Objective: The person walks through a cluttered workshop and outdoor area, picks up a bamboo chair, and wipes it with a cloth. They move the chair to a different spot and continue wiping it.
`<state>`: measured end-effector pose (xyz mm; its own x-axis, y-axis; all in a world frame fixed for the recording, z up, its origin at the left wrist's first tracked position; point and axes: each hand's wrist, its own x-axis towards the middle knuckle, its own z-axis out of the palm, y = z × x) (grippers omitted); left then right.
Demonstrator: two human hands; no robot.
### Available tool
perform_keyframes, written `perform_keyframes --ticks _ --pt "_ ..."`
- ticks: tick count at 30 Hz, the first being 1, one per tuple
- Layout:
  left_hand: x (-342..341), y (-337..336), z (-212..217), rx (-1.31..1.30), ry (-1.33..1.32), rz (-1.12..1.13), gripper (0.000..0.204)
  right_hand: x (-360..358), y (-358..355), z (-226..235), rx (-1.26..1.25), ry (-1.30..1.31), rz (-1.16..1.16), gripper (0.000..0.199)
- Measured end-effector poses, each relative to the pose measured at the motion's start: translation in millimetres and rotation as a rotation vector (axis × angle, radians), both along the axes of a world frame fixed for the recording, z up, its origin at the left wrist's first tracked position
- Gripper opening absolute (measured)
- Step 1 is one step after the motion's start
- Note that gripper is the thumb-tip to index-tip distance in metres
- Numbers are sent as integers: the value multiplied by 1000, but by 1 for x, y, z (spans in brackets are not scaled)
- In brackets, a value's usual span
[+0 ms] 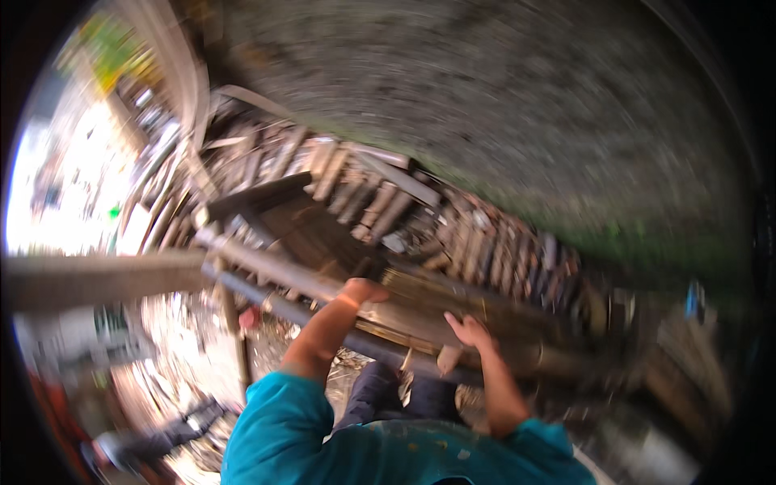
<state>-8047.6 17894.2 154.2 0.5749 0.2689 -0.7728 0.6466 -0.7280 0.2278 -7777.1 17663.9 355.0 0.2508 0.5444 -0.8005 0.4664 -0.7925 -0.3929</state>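
though blurred, left hand curled on a long beam, right hand spread just above it

Whole view motion-blurred. Left hand on a long bar; grip unclear. Stacked timber smeared, pieces indistinct.

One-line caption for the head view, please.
Blurred view: left hand grips a grey pipe, right hand open over stacked timber.
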Motion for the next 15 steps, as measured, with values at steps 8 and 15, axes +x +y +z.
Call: perform_keyframes --ticks 8,15 --pt "83 19 261 -208 302 -12 63 29 7 91 -78 58 114 85" --pt "24 -15 164 -124 70 16 64 54 -70 -37 -164 -116 74 81"
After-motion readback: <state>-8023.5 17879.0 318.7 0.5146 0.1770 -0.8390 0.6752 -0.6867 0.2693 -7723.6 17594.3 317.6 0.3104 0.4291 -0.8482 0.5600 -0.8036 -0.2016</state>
